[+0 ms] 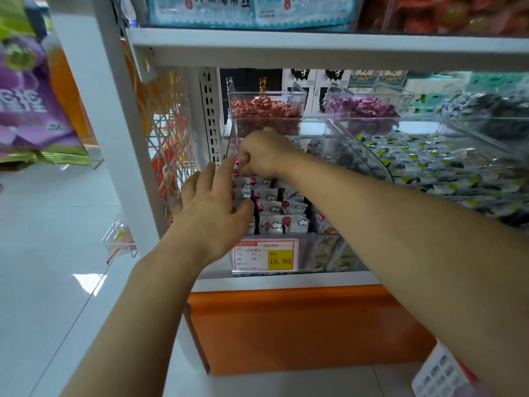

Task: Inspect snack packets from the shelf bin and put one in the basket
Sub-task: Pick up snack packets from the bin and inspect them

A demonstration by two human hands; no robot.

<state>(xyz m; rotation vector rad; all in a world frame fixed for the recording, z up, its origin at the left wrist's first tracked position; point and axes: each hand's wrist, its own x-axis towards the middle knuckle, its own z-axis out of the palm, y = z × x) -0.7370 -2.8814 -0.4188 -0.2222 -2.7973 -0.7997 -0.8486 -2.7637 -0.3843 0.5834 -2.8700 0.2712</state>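
A clear plastic shelf bin (323, 130) holds several small white snack packets (274, 209) with red dots and cloud marks. My right hand (262, 153) reaches into the bin's left side with its fingers curled down among the packets; what it holds is hidden by the hand. Beside it, my left hand (213, 202) has straight, spread fingers that lie against the bin's left wall and the packets there. The white basket (439, 371) shows only as a corner at the bottom right.
A price tag (264, 255) reading 15.80 hangs on the bin's front. Bins of red candy (264, 108), purple candy (360, 108) and black-and-white packets (446, 167) stand around it. A white shelf upright (126, 133) rises at the left, with an orange base (300, 325) below.
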